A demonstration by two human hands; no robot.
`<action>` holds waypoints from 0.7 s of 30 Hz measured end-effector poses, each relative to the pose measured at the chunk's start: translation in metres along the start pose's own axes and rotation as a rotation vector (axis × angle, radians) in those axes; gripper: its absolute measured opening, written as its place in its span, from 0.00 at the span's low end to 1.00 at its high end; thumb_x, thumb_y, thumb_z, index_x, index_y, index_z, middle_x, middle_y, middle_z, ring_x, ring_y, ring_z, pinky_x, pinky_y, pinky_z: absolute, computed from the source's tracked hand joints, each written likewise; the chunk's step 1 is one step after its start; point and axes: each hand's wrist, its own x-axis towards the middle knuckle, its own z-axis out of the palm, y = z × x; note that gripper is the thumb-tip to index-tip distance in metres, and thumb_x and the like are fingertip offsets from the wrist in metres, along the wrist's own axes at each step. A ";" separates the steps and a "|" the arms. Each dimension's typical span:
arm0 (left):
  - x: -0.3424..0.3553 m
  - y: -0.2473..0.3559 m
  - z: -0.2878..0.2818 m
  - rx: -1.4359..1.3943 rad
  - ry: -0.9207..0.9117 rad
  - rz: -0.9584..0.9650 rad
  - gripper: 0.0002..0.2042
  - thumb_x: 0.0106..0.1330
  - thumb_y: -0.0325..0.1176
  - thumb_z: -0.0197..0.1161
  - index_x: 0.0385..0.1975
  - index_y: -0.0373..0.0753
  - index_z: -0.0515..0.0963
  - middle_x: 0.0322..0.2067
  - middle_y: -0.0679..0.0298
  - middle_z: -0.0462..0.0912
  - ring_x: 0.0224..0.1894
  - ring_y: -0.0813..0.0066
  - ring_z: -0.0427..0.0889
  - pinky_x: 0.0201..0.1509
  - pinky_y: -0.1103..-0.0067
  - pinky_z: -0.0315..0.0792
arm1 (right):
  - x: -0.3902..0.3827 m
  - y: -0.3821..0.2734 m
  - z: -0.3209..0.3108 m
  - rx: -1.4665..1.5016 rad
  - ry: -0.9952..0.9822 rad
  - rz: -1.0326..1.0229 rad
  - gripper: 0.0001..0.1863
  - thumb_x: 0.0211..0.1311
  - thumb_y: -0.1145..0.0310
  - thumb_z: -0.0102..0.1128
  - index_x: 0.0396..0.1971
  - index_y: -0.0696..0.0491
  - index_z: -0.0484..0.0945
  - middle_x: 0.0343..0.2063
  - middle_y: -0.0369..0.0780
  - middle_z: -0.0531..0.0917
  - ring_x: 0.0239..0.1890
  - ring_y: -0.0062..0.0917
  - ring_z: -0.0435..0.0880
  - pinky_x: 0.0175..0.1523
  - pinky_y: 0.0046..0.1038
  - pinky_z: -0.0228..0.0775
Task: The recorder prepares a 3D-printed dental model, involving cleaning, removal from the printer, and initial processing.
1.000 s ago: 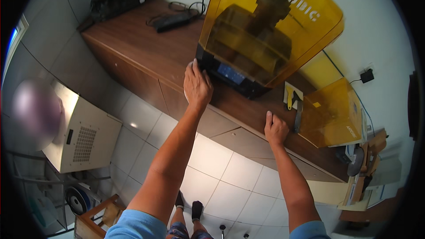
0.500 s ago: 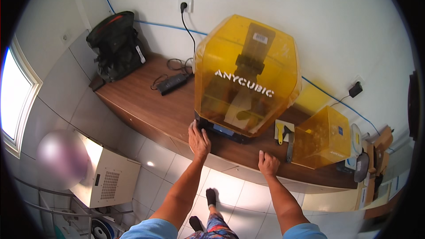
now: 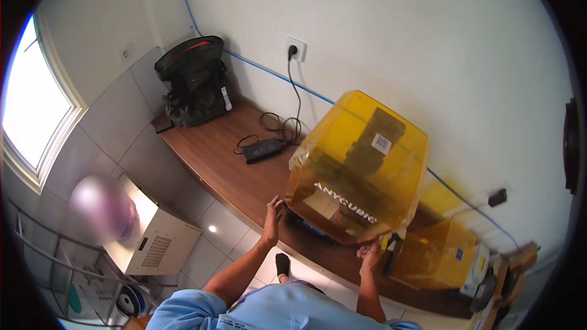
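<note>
A resin 3D printer under a translucent yellow cover (image 3: 391,174) stands on the brown desk (image 3: 223,177). White lettering runs across the cover's front, and a dark upright part shows through it. My left hand (image 3: 273,223) is at the printer's lower left front corner, fingers stretched upward and holding nothing. At the lower right front corner, my right hand (image 3: 369,256) is raised with its fingers partly spread, close to the cover's edge. Whether either hand touches the cover, I cannot tell. Just right of my right hand is a yellow scraper (image 3: 384,242), partly hidden.
A second yellow cover (image 3: 437,256) lies to the right, beside boxes. A black power adapter (image 3: 262,150) with coiled cable and a dark backpack (image 3: 195,82) sit at the left. Below left stand a beige cabinet (image 3: 162,238) and a shiny pinkish ball (image 3: 101,209).
The view has shifted, so the printer appears lower and farther right. My right hand has moved from the desk's front edge to the cover's right corner, its fingers loosening. My left hand stays at the left corner.
</note>
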 end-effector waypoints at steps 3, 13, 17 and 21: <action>0.014 0.021 0.022 -0.194 0.099 -0.113 0.43 0.78 0.70 0.34 0.77 0.38 0.57 0.72 0.58 0.67 0.76 0.65 0.61 0.80 0.66 0.52 | 0.064 -0.011 0.003 0.178 0.124 -0.393 0.30 0.78 0.47 0.50 0.64 0.56 0.73 0.52 0.46 0.84 0.52 0.37 0.83 0.57 0.44 0.75; 0.166 0.090 0.076 -0.555 -0.420 -0.344 0.40 0.81 0.66 0.33 0.72 0.34 0.67 0.66 0.58 0.77 0.65 0.68 0.77 0.70 0.71 0.69 | 0.180 -0.121 0.057 0.248 -0.212 -0.528 0.30 0.79 0.47 0.50 0.66 0.56 0.71 0.54 0.46 0.82 0.54 0.37 0.82 0.59 0.44 0.73; 0.193 0.087 0.103 -0.627 -0.550 -0.454 0.38 0.81 0.64 0.34 0.71 0.36 0.69 0.64 0.59 0.79 0.61 0.70 0.80 0.67 0.71 0.73 | 0.207 -0.152 0.059 0.291 -0.269 -0.566 0.30 0.79 0.48 0.50 0.67 0.55 0.70 0.55 0.46 0.81 0.55 0.37 0.81 0.59 0.44 0.73; 0.230 0.067 0.118 -0.541 -0.632 -0.428 0.37 0.82 0.64 0.35 0.70 0.37 0.71 0.63 0.59 0.80 0.61 0.70 0.80 0.66 0.71 0.74 | 0.227 -0.191 0.064 0.345 -0.299 -0.610 0.30 0.79 0.48 0.49 0.67 0.55 0.69 0.56 0.46 0.81 0.56 0.38 0.80 0.60 0.44 0.72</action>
